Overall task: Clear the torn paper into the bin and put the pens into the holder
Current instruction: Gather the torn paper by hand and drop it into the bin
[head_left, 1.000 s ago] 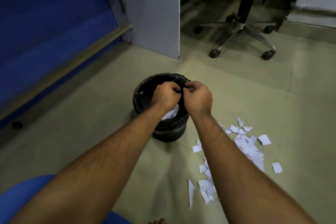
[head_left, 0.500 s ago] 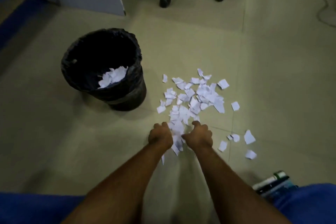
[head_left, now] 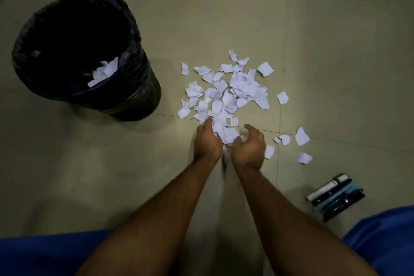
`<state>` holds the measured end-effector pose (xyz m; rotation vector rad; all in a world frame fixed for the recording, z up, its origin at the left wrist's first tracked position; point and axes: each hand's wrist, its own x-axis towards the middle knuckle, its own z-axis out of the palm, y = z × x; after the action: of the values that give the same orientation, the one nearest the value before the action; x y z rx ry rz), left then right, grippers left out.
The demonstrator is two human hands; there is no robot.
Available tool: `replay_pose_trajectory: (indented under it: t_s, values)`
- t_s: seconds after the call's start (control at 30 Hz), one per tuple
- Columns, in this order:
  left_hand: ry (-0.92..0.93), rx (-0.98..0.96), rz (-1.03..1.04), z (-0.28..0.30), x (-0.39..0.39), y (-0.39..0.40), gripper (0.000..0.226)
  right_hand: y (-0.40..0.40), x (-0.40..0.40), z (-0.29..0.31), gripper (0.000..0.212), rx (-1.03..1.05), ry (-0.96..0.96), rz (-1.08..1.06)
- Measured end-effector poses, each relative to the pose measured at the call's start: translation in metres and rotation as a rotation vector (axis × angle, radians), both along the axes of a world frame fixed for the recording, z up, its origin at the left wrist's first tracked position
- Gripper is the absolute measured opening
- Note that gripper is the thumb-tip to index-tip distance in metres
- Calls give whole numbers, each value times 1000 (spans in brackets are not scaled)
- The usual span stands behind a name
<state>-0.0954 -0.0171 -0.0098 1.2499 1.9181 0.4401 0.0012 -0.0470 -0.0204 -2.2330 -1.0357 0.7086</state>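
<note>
Now scooping: left hand (head_left: 207, 142) and right hand (head_left: 248, 148) cupped around near end of torn paper (head_left: 226, 94) on floor (head_left: 336, 51), right of bin (head_left: 85, 56); pens (head_left: 335, 196) near right knee

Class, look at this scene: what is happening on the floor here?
A person is gathering torn paper off the tiled floor. The left hand and right hand are cupped together around a handful at the near edge of the pile of paper scraps. The black-lined bin to the left already holds some scraps. Most of the pile remains, and a bundle of pens and markers lies untouched on the right.
</note>
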Motion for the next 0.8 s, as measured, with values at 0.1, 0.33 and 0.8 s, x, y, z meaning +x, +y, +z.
replay_pose_trajectory:
  t_s: [0.1,0.33,0.8]
  values:
    - [181,10,-140,7,7,-14,41,-20,8,7,46,-90,-175,-188]
    - [137,-108,-307,-4,29,-37,34,-22,13,7,28,-349,308,-785]
    - [368,263,-987,-11,80,-31,50,-6,115,-24,49,-65,-353,-469]
